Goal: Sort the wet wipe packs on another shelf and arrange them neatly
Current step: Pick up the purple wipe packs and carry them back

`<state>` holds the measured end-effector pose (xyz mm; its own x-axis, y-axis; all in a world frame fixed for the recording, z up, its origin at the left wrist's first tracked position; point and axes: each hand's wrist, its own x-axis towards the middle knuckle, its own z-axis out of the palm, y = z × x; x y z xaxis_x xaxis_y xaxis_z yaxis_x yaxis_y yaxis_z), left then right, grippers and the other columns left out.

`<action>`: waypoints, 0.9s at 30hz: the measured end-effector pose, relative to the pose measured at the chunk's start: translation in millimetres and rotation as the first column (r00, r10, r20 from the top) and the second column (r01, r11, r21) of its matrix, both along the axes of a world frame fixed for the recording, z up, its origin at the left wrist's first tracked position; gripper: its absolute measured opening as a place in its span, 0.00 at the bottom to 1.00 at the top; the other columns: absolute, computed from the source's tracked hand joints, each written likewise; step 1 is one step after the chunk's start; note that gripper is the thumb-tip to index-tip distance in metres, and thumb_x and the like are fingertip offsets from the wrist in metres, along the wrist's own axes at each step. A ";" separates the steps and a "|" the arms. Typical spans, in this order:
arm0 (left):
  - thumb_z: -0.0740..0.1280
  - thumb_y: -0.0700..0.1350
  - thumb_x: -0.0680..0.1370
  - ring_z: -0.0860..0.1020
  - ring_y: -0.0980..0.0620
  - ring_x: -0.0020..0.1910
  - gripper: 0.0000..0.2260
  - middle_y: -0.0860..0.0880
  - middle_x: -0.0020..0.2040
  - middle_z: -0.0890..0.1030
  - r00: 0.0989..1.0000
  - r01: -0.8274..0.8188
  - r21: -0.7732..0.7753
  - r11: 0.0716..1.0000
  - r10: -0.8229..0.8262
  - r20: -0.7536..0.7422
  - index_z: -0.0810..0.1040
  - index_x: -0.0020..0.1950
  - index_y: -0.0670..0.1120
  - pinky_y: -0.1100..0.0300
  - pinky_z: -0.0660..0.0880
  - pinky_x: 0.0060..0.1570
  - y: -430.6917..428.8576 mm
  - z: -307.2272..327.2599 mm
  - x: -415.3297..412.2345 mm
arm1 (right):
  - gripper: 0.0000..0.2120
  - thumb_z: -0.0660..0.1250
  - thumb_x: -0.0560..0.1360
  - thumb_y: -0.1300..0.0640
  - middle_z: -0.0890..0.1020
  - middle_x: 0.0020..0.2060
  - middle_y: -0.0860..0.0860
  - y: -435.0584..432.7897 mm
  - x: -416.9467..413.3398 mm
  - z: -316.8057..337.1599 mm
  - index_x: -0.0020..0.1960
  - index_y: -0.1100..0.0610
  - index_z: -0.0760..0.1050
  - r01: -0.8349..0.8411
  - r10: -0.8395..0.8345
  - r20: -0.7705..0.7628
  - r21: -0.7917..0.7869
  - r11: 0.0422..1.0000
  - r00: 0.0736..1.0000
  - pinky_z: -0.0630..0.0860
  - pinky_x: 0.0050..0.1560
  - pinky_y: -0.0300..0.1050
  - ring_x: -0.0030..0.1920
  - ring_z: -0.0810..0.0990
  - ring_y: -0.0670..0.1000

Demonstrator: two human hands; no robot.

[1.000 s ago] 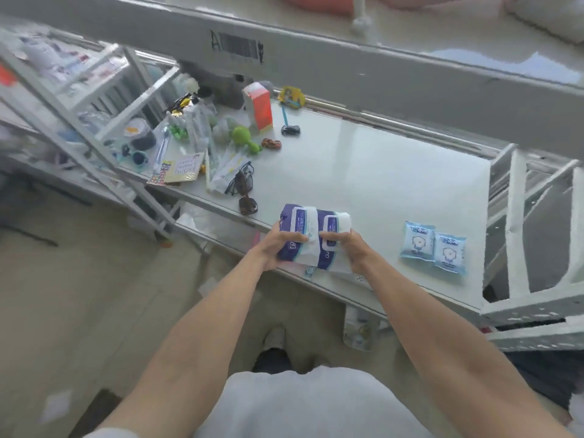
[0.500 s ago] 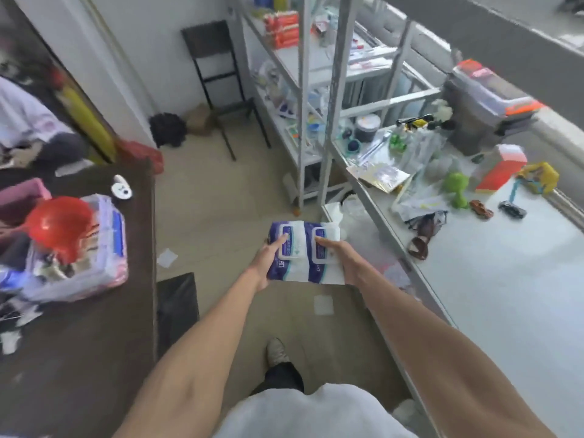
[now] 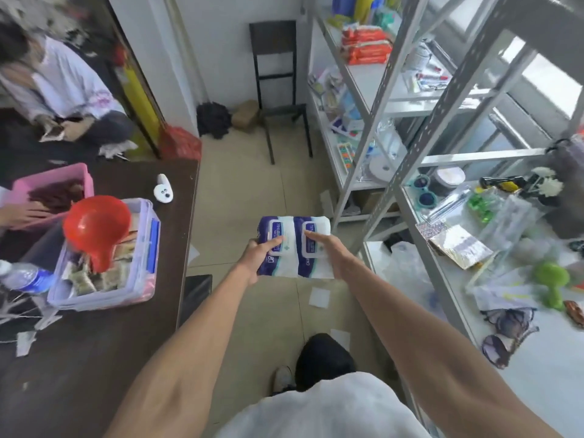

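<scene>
Resting on the dark table [image 3: 104, 343], the clear bin [image 3: 139, 273] holds small packets and a red scoop [image 3: 94, 229]; the pink bin [image 3: 50, 181] holds dark items. Left hand [image 3: 256, 257] and right hand [image 3: 331, 254] clamp two wet wipe packs [image 3: 295, 248] side by side, thumbs on the lids, above bare floor [image 3: 240, 191] between the table edge and the metal shelving [image 3: 379, 99].

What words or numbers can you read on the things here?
None can be read for sure.
Wet wipe packs: lid print and purple lettering are too blurred.
Orange packs on the shelf: print too small.
Water bottle label: blurred.
</scene>
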<state>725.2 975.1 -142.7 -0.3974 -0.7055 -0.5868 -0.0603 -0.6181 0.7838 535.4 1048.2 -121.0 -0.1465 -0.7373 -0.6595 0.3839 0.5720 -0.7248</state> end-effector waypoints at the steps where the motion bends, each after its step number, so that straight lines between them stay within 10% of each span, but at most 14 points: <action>1: 0.74 0.44 0.77 0.87 0.45 0.42 0.11 0.40 0.53 0.86 1.000 0.005 0.021 1.000 -0.005 0.000 0.82 0.57 0.42 0.52 0.83 0.37 -11.1 -2.6 -1.6 | 0.25 0.75 0.73 0.51 0.83 0.60 0.64 -13.2 -2.8 -1.6 0.66 0.61 0.79 -0.009 0.009 0.003 0.011 1.000 1.000 0.82 0.55 0.63 0.52 0.84 0.63; 7: 0.76 0.45 0.75 0.86 0.42 0.49 0.15 0.42 0.52 0.87 0.999 0.011 0.071 0.997 -0.014 0.040 0.82 0.59 0.43 0.46 0.83 0.51 -99.6 -18.5 -23.8 | 0.22 0.73 0.75 0.53 0.84 0.59 0.63 -111.1 -33.6 -25.9 0.66 0.61 0.79 -0.086 0.085 0.044 0.033 0.996 0.995 0.83 0.54 0.60 0.54 0.85 0.64; 15: 0.78 0.45 0.72 0.87 0.44 0.45 0.18 0.43 0.51 0.88 0.994 -0.038 0.027 0.999 0.035 0.105 0.81 0.60 0.42 0.50 0.84 0.44 -258.3 10.9 -84.0 | 0.07 0.69 0.77 0.57 0.87 0.47 0.58 -269.7 -92.3 -8.4 0.53 0.57 0.82 -0.084 0.084 0.169 -0.005 0.996 0.982 0.84 0.46 0.53 0.42 0.86 0.58; 27: 0.82 0.46 0.66 0.86 0.39 0.53 0.28 0.41 0.55 0.86 0.991 -0.132 0.025 0.991 0.131 0.019 0.79 0.62 0.42 0.40 0.82 0.54 -445.5 -3.8 -132.0 | 0.14 0.73 0.72 0.53 0.86 0.52 0.60 -463.5 -140.5 -15.3 0.57 0.57 0.82 -0.093 0.088 0.095 0.052 0.994 0.992 0.84 0.48 0.56 0.47 0.86 0.60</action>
